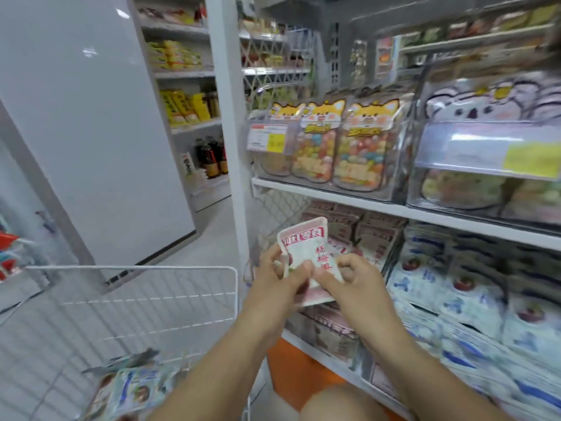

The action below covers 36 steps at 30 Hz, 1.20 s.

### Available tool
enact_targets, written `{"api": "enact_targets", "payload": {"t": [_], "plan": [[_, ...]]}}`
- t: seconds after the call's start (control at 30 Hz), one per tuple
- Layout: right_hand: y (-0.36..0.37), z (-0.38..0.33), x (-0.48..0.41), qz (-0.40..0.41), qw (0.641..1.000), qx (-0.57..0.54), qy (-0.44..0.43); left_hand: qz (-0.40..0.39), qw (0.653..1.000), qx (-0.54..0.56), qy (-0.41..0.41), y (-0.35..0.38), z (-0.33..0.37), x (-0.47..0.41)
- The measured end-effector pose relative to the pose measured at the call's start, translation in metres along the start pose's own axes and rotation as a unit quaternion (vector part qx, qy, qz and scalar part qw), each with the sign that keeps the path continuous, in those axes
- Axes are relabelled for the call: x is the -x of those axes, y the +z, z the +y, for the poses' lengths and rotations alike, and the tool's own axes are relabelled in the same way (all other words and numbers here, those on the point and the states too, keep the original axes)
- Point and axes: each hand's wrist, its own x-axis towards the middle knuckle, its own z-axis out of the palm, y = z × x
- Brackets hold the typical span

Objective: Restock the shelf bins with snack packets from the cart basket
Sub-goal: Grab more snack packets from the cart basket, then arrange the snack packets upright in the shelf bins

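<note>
Both my hands hold a white snack packet point(306, 247) with red print, upright in front of the lower shelf. My left hand point(277, 281) pinches its left edge; my right hand point(353, 279) grips its lower right side. Behind it stands a bin of similar red-and-white packets point(368, 235). To the right lie blue-and-white packets point(473, 299) in rows. At bottom left, the white wire cart basket point(145, 296) holds several blue-and-white packets point(130, 387).
The shelf above carries clear bins of cat-shaped candy bags point(343, 141) and koala-shaped bags point(482, 104). A white upright post point(230, 117) stands left of the shelves. Far shelves with yellow packs and dark bottles point(212, 156) sit behind. My knee point(337, 405) is at the bottom.
</note>
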Motion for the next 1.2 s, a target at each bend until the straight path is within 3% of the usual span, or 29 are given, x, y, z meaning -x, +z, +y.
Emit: {"api": "enact_targets", "payload": {"t": [0.1,0.17,0.23,0.3,0.43,0.6,0.67,0.77,0.87,1.0,1.2], "plan": [[-0.014,0.000,-0.007,-0.019,0.996,0.082,-0.004,0.000,0.997,-0.071,0.031,0.013,-0.007,-0.016],[-0.034,0.004,-0.014,-0.035,0.975,0.220,-0.010,-0.020,0.993,-0.118,0.018,0.017,-0.006,-0.029],[-0.057,0.010,-0.022,-0.036,0.914,0.405,-0.008,-0.046,0.981,-0.191,-0.001,0.023,-0.005,-0.041],[-0.073,0.015,-0.026,-0.058,0.864,0.501,0.012,-0.063,0.961,-0.270,0.003,0.035,-0.004,-0.052],[-0.084,0.027,-0.029,-0.108,0.860,0.497,0.036,-0.107,0.932,-0.347,0.004,0.059,-0.012,-0.073],[-0.086,0.031,-0.029,-0.098,0.868,0.486,0.018,-0.150,0.872,-0.465,0.004,0.076,-0.029,-0.086],[-0.085,0.032,-0.028,-0.094,0.873,0.478,0.014,-0.134,0.822,-0.552,0.031,0.078,-0.033,-0.088],[-0.085,0.031,-0.027,-0.088,0.876,0.474,0.013,-0.107,0.697,-0.706,0.070,0.078,-0.037,-0.089],[-0.085,0.031,-0.025,-0.087,0.878,0.471,0.012,-0.112,0.643,-0.754,0.072,0.080,-0.044,-0.086],[-0.085,0.032,-0.025,-0.085,0.875,0.476,0.010,-0.121,0.654,-0.745,0.048,0.080,-0.044,-0.086],[-0.080,0.020,-0.022,-0.065,0.868,0.492,-0.015,-0.102,0.715,-0.683,0.108,0.042,-0.007,-0.062]]}}
